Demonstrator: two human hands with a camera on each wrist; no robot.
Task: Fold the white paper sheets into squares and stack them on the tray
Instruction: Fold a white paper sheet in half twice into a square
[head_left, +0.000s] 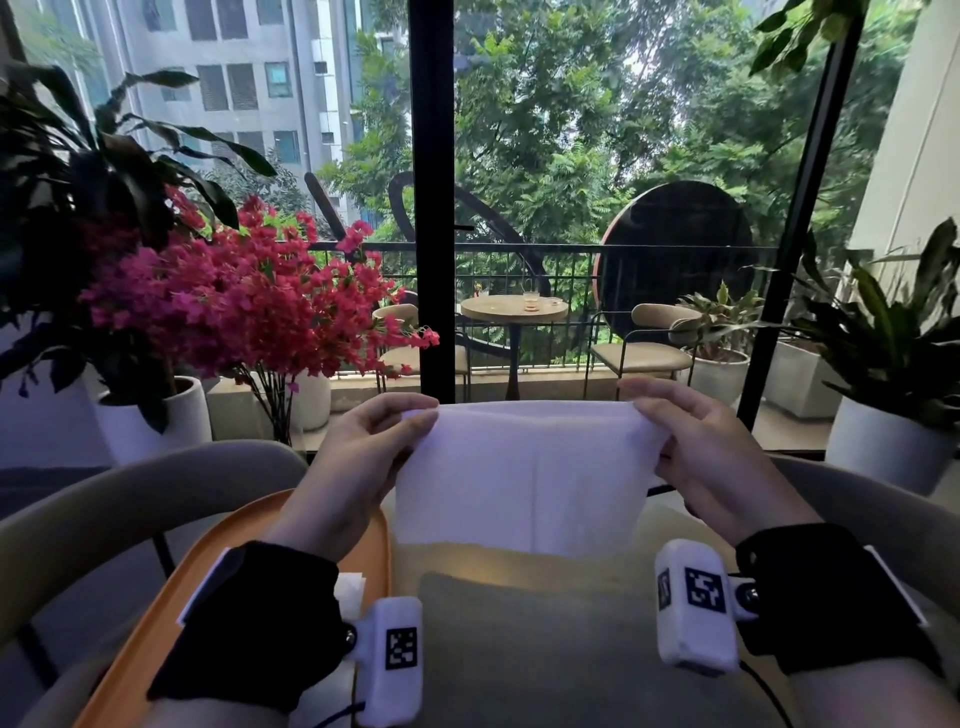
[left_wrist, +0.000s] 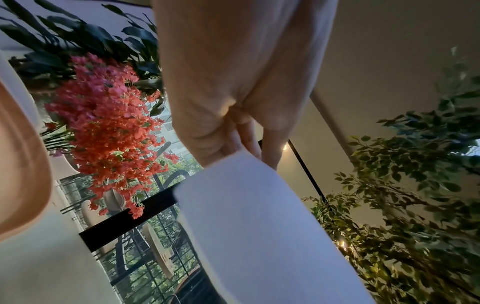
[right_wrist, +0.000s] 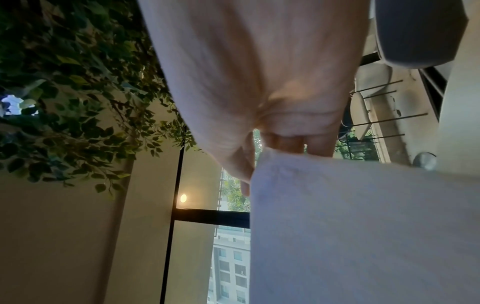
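A white paper sheet (head_left: 524, 478) hangs in the air above the table, held up by its two top corners. My left hand (head_left: 410, 421) pinches the top left corner, and my right hand (head_left: 644, 410) pinches the top right one. A faint vertical crease runs down the sheet's middle. The left wrist view shows my left hand (left_wrist: 233, 152) gripping the sheet (left_wrist: 259, 226) at its edge. Likewise my right hand (right_wrist: 262, 164) pinches the sheet (right_wrist: 363, 226) in the right wrist view. The orange tray (head_left: 171, 587) lies under my left forearm with some white paper (head_left: 349, 590) on it.
A grey mat (head_left: 545, 649) covers the table in front of me. Curved beige chair backs (head_left: 130, 499) stand beyond the table on both sides. Potted plants and pink flowers (head_left: 234, 296) line the window, with a balcony table (head_left: 514, 309) outside.
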